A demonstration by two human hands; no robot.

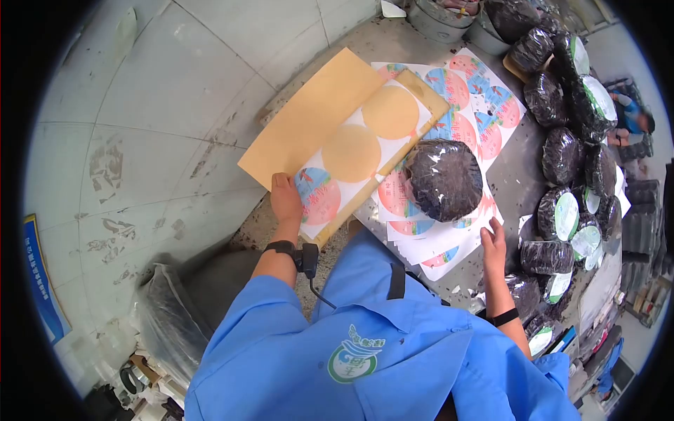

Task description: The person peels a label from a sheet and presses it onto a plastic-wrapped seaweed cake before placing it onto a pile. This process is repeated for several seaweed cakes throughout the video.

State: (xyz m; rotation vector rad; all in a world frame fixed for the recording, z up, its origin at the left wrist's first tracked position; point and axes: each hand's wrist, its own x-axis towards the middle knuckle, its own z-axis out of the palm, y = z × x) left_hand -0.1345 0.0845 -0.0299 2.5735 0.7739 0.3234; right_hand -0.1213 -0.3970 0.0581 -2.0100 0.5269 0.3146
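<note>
My left hand is closed on the lower left edge of a sticker sheet. Two round spots on that sheet show bare tan backing, and one printed pink-and-blue round label remains by my fingers. A plain tan sheet lies along its left side. To the right, a dark round bundle wrapped in clear film sits on a fanned stack of printed label sheets. My right hand is at the stack's right edge, fingers apart, holding nothing visible.
Many film-wrapped dark bundles, some with round green-and-white labels, are piled along the right of the metal table. Metal tubs stand at the far end. A tiled wall borders the left. Another person is in the right background.
</note>
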